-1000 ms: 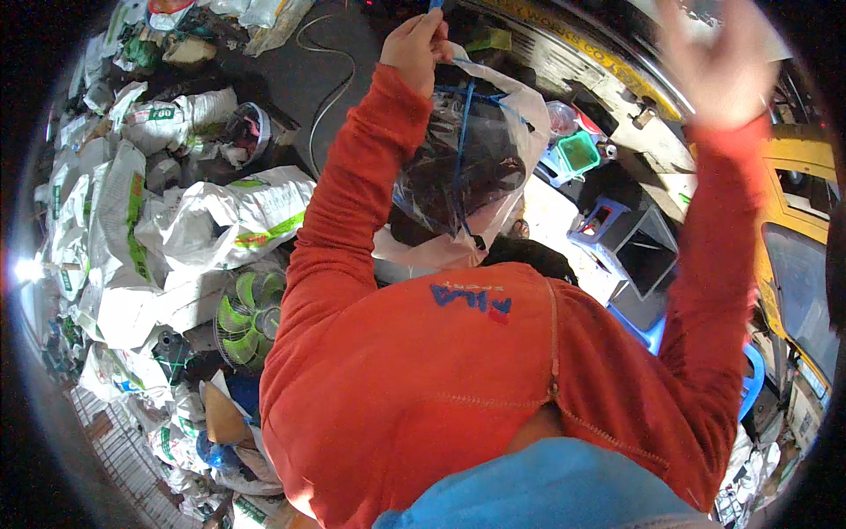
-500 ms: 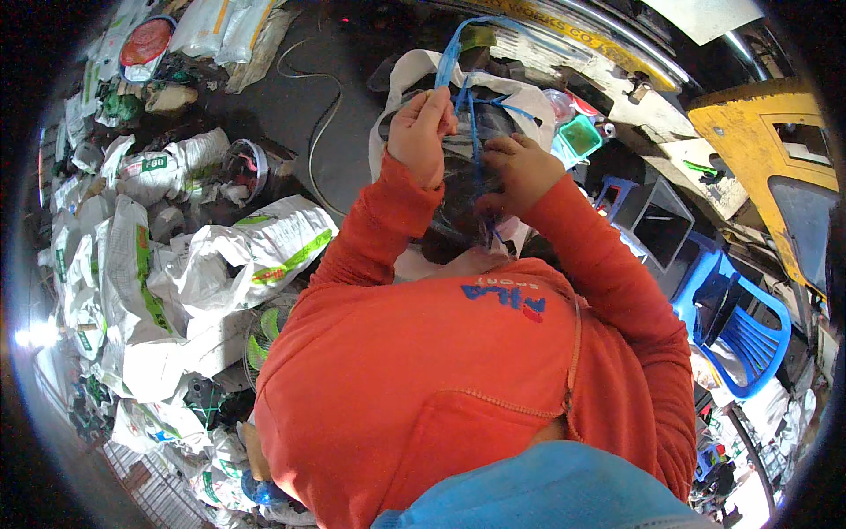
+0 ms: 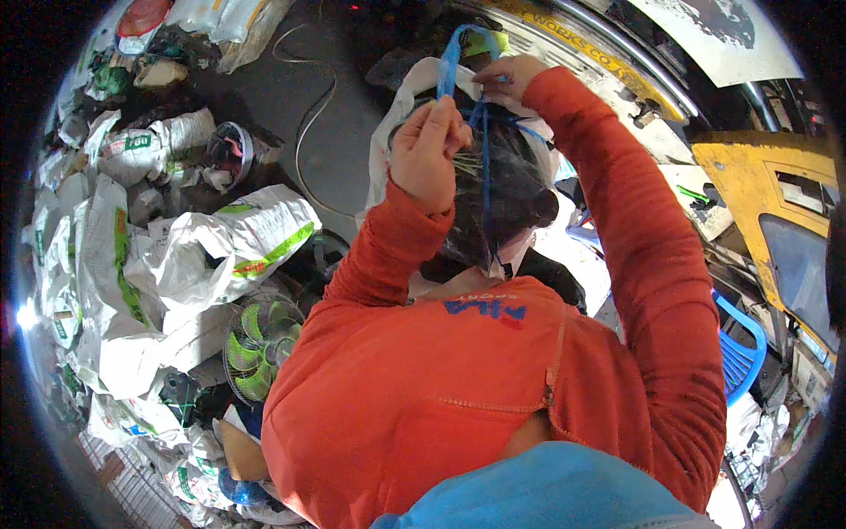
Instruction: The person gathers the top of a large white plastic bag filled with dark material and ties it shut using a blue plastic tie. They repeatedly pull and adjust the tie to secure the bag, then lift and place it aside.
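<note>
My left hand [image 3: 429,150] is closed in a pinch on a flat blue plastic string [image 3: 449,66], which loops up and over from its fingertips. At the far rim of a white sack [image 3: 381,159], my right hand [image 3: 511,78] has its fingers drawn together on the same string, close to where its strands meet. One strand [image 3: 486,176] runs down over the sack's mouth toward my body. Dark, shiny plastic material [image 3: 511,189] fills the open sack. Exactly how the strands cross under my right fingers is hidden.
Heaped white printed sacks [image 3: 256,238] lie on the left, beside a green-bladed fan [image 3: 256,348] and a tipped bucket [image 3: 233,154]. A thin cable [image 3: 304,132] crosses the dark floor. To the right are a blue plastic chair [image 3: 745,353] and a yellow metal frame [image 3: 736,176].
My right hand has moved up and away from my body, from the strand over the sack's middle to its far rim. My left hand still grips the string, slightly lower.
</note>
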The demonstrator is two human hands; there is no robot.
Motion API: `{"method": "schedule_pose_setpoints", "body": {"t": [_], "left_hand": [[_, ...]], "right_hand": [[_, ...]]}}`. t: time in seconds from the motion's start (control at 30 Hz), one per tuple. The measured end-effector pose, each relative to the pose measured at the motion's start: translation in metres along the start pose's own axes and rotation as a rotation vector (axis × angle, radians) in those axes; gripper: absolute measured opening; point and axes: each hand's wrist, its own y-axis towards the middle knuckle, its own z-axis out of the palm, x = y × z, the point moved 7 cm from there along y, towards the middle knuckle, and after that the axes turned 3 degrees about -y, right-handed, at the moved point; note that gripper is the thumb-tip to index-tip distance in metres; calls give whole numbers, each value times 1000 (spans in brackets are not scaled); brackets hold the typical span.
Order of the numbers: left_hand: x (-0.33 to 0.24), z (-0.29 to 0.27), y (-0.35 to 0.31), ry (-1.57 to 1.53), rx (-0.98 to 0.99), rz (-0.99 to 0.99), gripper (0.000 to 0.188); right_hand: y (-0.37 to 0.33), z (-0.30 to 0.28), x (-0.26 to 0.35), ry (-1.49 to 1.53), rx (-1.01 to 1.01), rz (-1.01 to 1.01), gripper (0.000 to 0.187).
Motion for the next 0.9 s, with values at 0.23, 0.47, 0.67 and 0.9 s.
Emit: {"method": "schedule_pose_setpoints", "body": {"t": [0.23, 0.47, 0.67, 0.9], "left_hand": [[1, -5, 14, -171, 5, 11, 23], [2, 1, 21, -154, -57, 9, 24], [-8, -10, 29, -217, -20, 6, 27], [-12, -1, 27, -173, 22, 57, 26]], "right_hand": [[-24, -30, -26, 528, -69, 7, 16], [-22, -18, 9, 241, -148, -174, 31], [-46, -27, -18, 293, -187, 160, 18], [-110, -136, 64, 963, -118, -245, 17]]}}
